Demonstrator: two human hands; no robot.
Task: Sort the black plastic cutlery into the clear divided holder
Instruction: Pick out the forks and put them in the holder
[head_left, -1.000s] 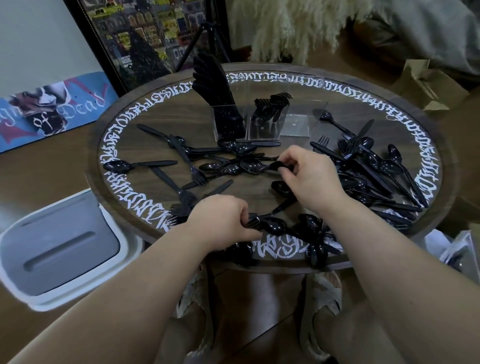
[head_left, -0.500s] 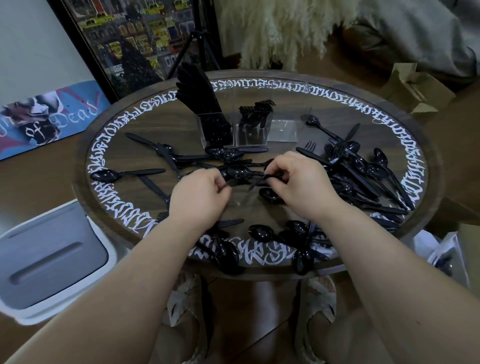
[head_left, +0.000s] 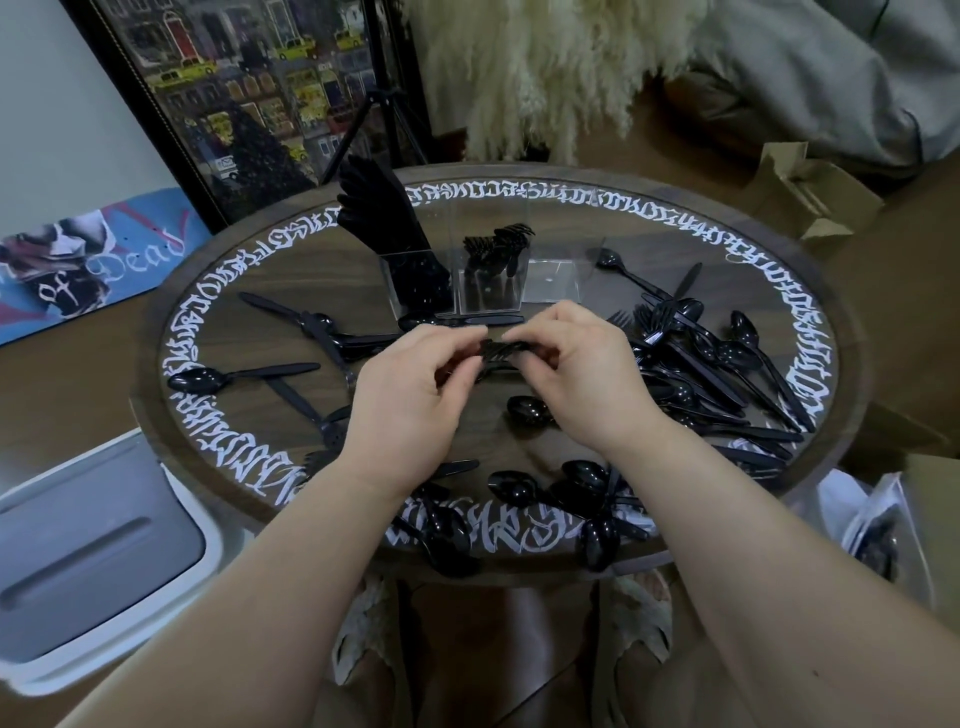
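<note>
Both hands meet above the middle of the round table (head_left: 675, 234). My left hand (head_left: 410, 395) and my right hand (head_left: 582, 374) each pinch an end of a small bunch of black cutlery (head_left: 498, 351) held between them. Behind them stands the clear divided holder (head_left: 483, 280): knives fill its left compartment, forks stand in the middle one, and the right one looks bare. Loose black spoons, forks and knives lie around the hands, with a dense pile (head_left: 717, 364) at the right and a cluster of spoons (head_left: 561, 488) at the near edge.
A white and grey bin (head_left: 88, 561) sits on the floor at the left. Cardboard boxes (head_left: 810, 197) stand at the right, a plastic bag (head_left: 878, 519) lies by the table's right edge, and a framed picture with a tripod (head_left: 291, 104) stands behind.
My left hand rose from the near edge of the table to the middle and joined my right hand. Both now hold cutlery together, lifted off the table.
</note>
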